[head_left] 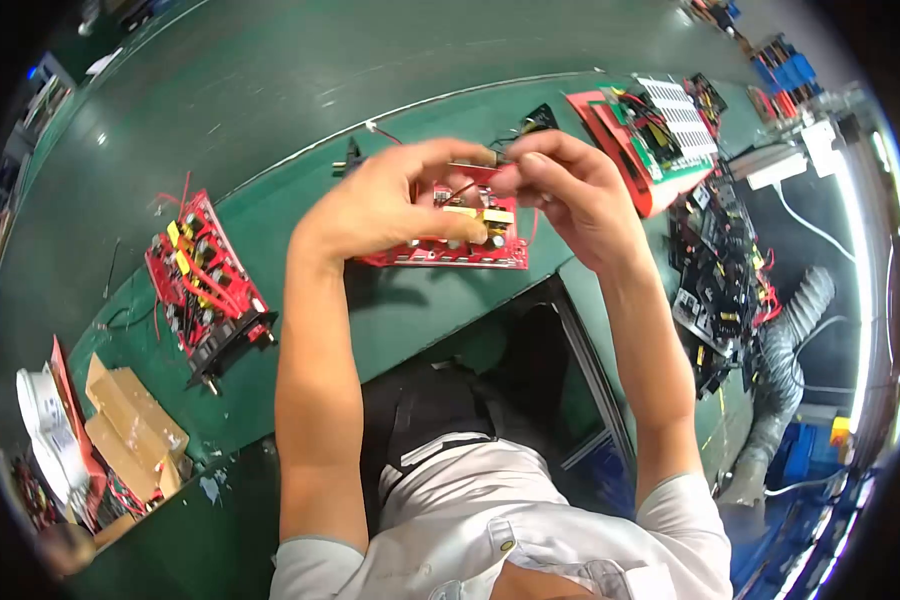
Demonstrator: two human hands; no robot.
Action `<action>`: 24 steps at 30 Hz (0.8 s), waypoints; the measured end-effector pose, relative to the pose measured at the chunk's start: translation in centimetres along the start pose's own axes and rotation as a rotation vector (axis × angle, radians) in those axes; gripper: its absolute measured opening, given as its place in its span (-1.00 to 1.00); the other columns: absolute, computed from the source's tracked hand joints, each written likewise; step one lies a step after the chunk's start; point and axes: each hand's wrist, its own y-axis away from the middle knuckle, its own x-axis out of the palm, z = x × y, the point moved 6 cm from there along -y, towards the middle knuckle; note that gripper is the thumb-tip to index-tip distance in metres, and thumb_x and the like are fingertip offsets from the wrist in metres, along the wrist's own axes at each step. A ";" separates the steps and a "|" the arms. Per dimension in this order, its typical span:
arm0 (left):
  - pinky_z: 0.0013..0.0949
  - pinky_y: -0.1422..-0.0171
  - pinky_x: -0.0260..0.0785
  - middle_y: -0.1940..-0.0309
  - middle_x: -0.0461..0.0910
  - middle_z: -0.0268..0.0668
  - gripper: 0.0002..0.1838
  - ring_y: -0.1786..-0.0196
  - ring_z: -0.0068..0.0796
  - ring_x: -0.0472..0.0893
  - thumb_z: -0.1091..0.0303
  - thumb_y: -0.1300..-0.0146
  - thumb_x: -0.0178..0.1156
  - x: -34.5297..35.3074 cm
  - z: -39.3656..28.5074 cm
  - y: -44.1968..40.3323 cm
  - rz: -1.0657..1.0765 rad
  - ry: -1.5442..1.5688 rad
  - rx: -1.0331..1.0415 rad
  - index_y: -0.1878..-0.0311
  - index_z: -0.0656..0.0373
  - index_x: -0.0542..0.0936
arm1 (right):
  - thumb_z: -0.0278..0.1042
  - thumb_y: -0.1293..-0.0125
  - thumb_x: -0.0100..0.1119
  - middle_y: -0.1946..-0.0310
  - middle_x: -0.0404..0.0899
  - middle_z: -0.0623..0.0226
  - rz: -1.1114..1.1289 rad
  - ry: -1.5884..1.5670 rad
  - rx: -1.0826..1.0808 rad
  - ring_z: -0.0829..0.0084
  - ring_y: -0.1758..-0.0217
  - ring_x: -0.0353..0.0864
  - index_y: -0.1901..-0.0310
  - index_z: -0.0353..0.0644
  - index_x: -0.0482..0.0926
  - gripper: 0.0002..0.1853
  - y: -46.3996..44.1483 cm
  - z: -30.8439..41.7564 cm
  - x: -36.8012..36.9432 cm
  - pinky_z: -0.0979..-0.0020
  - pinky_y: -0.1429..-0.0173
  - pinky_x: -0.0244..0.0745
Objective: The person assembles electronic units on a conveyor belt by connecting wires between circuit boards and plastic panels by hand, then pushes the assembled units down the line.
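Note:
A red circuit board with yellow and dark components lies on the green table in front of me. Over its left part is my left hand, its thumb and fingers apart in a wide curve, with the thumb low over the yellow component. My right hand is raised above the board's right end, thumb and forefinger pinched together; whatever is between them is too small to make out. The fingertips of both hands are close together near a small dark piece. Thin dark and red wires show between the hands.
Another red board with a black end plate lies at the left. Stacked boards on red trays stand at the upper right, beside a pile of black parts. A cardboard box sits at the lower left; a grey flexible duct runs at the right.

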 end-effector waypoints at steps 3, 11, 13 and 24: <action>-0.45 0.03 0.48 0.21 0.76 -0.28 -0.68 0.20 -0.58 0.64 0.41 -0.23 0.39 -0.7 1.2 -1.3 -0.161 -0.047 0.019 -0.04 0.29 0.71 | -0.42 -0.51 0.17 0.17 0.76 0.24 0.041 0.408 0.009 0.47 0.03 0.74 -0.18 -0.38 0.59 -0.70 -0.3 1.0 0.6 0.41 -0.14 0.60; -0.57 0.22 0.41 0.33 0.71 -0.43 -0.82 0.31 -0.74 0.57 0.48 -0.30 0.36 -1.9 2.4 -1.4 -0.298 -0.001 0.024 0.05 0.29 0.75 | -0.46 -0.34 0.32 0.28 0.65 0.15 0.114 1.096 -0.219 0.28 0.19 0.67 0.09 -0.26 0.69 -0.85 -1.0 0.1 2.3 0.31 0.03 0.55; -0.61 0.38 0.21 0.35 0.69 -0.48 -0.81 0.44 -0.81 0.43 0.43 -0.31 0.37 -2.0 2.9 -1.5 -0.323 0.061 0.011 0.04 0.23 0.74 | -0.48 -0.33 0.32 0.31 0.58 0.21 0.096 1.047 -0.229 0.32 0.18 0.64 0.12 -0.27 0.68 -0.87 -1.7 -0.5 1.7 0.31 0.05 0.54; -0.59 0.34 0.25 0.31 0.68 -0.46 -0.78 0.39 -0.76 0.44 0.42 -0.32 0.39 -2.4 3.3 -1.2 -0.283 0.111 -0.040 0.00 0.26 0.72 | -0.53 -0.41 0.23 0.26 0.66 0.32 0.057 0.787 -0.064 0.58 0.22 0.61 0.06 -0.37 0.64 -0.86 -2.0 -0.9 -0.8 0.49 0.10 0.52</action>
